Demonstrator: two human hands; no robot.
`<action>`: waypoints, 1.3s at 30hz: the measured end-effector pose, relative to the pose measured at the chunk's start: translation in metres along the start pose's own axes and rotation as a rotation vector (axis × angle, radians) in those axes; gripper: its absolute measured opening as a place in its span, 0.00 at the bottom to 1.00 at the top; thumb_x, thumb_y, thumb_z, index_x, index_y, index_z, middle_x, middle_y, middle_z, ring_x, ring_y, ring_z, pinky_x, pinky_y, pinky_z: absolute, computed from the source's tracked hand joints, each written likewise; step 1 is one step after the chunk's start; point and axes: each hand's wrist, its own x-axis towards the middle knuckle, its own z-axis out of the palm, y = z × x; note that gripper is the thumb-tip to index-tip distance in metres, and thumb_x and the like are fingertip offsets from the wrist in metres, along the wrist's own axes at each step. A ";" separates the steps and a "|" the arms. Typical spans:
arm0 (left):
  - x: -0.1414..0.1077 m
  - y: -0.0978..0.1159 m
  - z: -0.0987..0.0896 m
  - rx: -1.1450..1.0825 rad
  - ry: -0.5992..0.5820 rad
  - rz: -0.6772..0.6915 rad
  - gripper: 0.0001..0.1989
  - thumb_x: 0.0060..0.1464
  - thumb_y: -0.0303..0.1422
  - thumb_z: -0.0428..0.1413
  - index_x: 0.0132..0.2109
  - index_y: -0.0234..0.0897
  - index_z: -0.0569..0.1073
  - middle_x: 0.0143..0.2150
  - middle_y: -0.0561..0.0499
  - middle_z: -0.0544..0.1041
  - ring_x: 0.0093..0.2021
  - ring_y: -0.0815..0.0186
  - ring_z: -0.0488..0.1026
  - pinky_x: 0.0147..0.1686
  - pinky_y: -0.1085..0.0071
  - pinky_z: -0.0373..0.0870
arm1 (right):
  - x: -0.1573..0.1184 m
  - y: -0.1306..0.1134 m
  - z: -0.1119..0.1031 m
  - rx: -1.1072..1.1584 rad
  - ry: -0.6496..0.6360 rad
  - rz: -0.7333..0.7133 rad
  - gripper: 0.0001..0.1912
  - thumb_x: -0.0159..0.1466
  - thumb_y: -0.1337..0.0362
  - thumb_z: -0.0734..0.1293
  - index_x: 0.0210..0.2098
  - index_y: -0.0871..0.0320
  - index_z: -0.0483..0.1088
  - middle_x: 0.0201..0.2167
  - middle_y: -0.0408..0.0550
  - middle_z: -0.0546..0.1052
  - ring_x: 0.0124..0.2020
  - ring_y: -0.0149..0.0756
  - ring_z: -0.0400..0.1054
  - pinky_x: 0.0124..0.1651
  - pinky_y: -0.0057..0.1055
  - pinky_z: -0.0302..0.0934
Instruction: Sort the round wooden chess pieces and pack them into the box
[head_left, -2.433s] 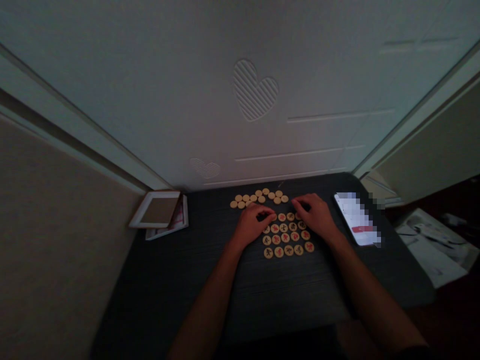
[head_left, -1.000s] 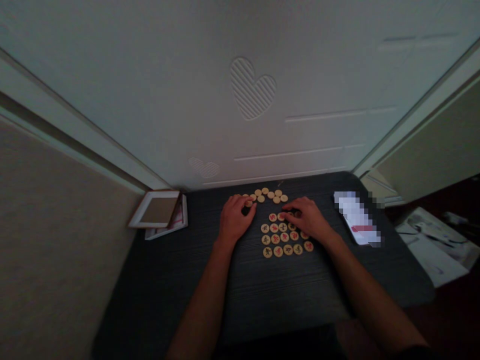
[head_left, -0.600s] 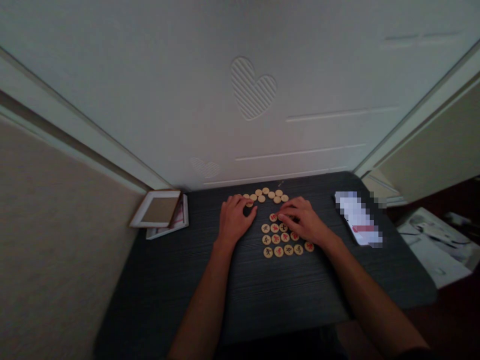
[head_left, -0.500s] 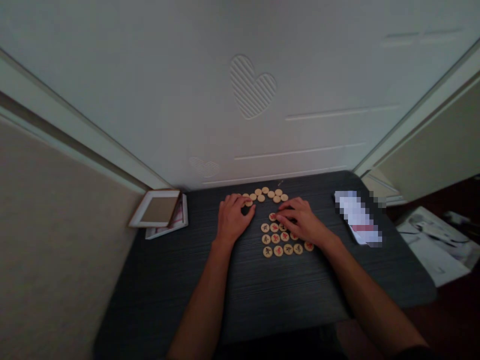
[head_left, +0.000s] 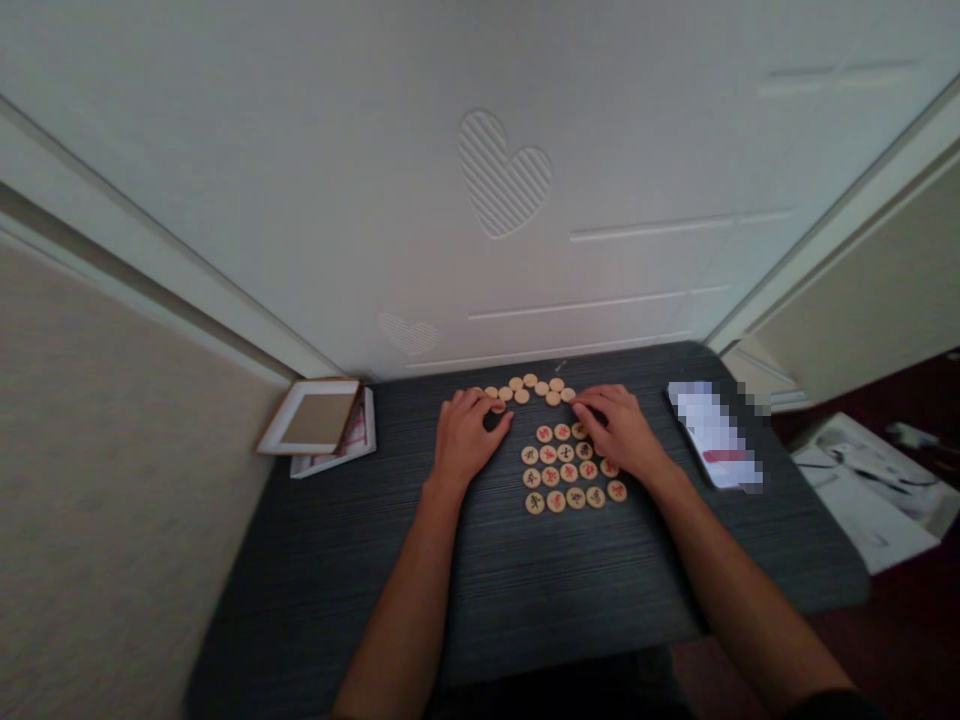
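Round wooden Chinese chess pieces lie on the dark table. Those with red or black characters showing form rows, including a red-marked piece (head_left: 568, 472); a band of plain-faced pieces, including one plain piece (head_left: 531, 381), lies behind them. My left hand (head_left: 466, 432) rests at the band's left end, thumb apart and fingers curved, with its index fingertip at a plain piece (head_left: 498, 407). My right hand (head_left: 619, 430) is over the right side of the rows. Its fingertips reach the edge of the rightmost plain piece (head_left: 568, 395), thumb and fingers apart. It partly covers a few marked pieces.
A phone with a blurred screen (head_left: 716, 435) lies on the right of the table (head_left: 337, 560). Stacked frames (head_left: 315, 420) are at the left. A white panel with a heart relief (head_left: 504, 175) rises behind the table. A white box (head_left: 877, 490) stands at the far right, beyond the table's edge.
My right hand has moved slightly right and up, away from the front row. More marked pieces now show in the farthest row. My left hand has stayed in place.
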 end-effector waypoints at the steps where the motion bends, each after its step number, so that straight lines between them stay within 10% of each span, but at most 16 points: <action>1: 0.000 0.000 0.001 -0.004 -0.001 0.005 0.05 0.63 0.37 0.59 0.42 0.43 0.77 0.44 0.49 0.79 0.48 0.56 0.72 0.45 0.60 0.64 | 0.000 0.002 0.000 0.001 -0.001 -0.006 0.15 0.72 0.57 0.61 0.50 0.51 0.77 0.51 0.50 0.79 0.53 0.46 0.69 0.58 0.47 0.60; 7: 0.000 -0.005 0.007 -0.103 0.016 -0.015 0.04 0.64 0.34 0.58 0.42 0.42 0.77 0.43 0.50 0.79 0.46 0.59 0.74 0.46 0.63 0.67 | -0.003 0.003 0.003 -0.038 -0.077 -0.030 0.19 0.73 0.55 0.59 0.59 0.48 0.72 0.60 0.48 0.74 0.63 0.49 0.63 0.63 0.53 0.56; 39: -0.001 0.001 0.010 -0.208 -0.019 -0.019 0.08 0.65 0.35 0.54 0.41 0.42 0.77 0.35 0.51 0.78 0.37 0.64 0.73 0.39 0.69 0.70 | 0.004 0.019 0.006 0.014 0.175 0.217 0.10 0.62 0.53 0.71 0.32 0.51 0.77 0.39 0.46 0.83 0.45 0.46 0.74 0.52 0.44 0.64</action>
